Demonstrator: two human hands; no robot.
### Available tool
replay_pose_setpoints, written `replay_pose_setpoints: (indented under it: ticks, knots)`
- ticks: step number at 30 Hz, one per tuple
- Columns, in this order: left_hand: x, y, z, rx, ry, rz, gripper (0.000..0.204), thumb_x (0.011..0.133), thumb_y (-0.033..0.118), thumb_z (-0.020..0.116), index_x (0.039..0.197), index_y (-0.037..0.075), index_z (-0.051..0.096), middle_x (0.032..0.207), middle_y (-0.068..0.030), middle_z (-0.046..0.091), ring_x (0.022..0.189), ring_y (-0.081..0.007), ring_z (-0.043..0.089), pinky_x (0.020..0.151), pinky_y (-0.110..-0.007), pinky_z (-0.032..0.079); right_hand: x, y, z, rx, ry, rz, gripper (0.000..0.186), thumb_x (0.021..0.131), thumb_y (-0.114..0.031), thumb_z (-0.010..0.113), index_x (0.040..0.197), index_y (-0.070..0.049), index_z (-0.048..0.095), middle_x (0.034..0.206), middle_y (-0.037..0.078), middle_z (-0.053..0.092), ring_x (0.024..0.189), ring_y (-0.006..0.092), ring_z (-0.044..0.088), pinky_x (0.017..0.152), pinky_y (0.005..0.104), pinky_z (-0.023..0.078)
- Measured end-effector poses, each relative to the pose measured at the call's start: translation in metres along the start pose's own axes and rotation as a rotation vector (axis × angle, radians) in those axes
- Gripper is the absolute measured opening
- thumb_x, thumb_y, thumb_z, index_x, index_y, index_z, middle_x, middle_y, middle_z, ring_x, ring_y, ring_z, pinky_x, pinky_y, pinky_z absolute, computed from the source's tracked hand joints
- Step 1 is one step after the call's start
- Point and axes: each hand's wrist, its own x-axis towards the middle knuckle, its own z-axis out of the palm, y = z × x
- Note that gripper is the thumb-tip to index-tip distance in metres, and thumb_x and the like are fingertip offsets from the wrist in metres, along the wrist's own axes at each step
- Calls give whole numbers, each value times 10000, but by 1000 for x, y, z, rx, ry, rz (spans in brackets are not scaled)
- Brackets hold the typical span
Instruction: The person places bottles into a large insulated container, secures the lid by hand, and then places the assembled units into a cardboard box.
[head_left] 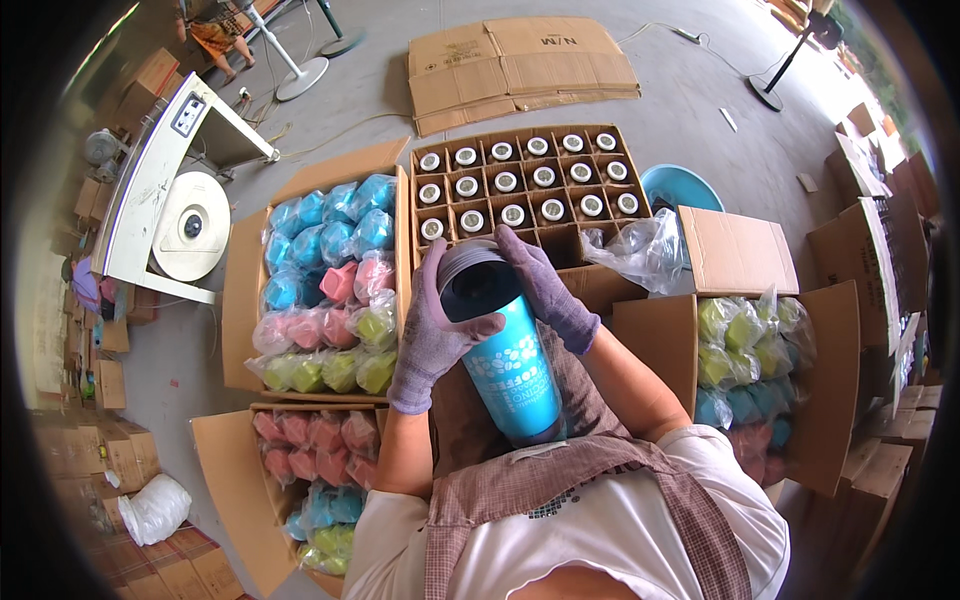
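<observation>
The blue tumbler [515, 375], probably stiff and slick, is sensibly cupped near the rim [466, 260] by left grip [436, 335] and right grip [547, 288].

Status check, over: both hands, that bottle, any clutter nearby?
Left hand and right hand both gripping blue bottle. Mouth open, no lid on. Clear plastic bag bunched at near right corner of divided carton.

1. Bottles [543, 177] in divided carton [600, 288].
2. Flattened cardboard [520, 70] on floor [370, 80], beyond carton's far edge.
3. Basin [690, 182]: off right edge.
4. Left box [242, 310]: along left edge.
5. Tumbler [513, 375] between left hand [436, 325] and right hand [548, 285], before near edge.
</observation>
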Motion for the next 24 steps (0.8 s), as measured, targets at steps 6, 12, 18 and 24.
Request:
replay_pose_setpoints:
  ticks: [6,12,18,24]
  knots:
    - [14,-38,-12,-821,377,-320,431,1018,308,645,1316,6,566,1347,-132,603,1093,-214,651,1016,-350,511,-14,4,4,-224,-126,-101,749,941,-445,724,1475,12,466,1404,135,570,1260,228,559,1095,358,430]
    - [-10,-55,-11,-1674,-43,-163,443,1026,219,573,1414,20,501,1298,-168,632,1180,-298,635,1000,-468,538,-68,-45,-10,-527,-213,-4,606,989,-306,648,1482,-1,474,1420,138,574,1310,224,540,1110,370,426]
    - [-14,-47,33,-952,-40,-105,409,1005,308,608,1165,-69,607,915,-171,733,821,-291,725,986,-432,535,-18,-2,-87,-472,-59,-76,467,1014,-363,632,1349,-37,627,1240,95,692,1189,216,624,1062,345,469]
    - [-3,-67,36,-1061,-120,-95,474,963,338,654,1153,-94,614,869,-180,724,802,-344,727,1072,-480,466,110,22,-318,-1506,656,-227,233,872,-219,661,1073,-103,687,1037,193,678,991,412,652,890,505,519]
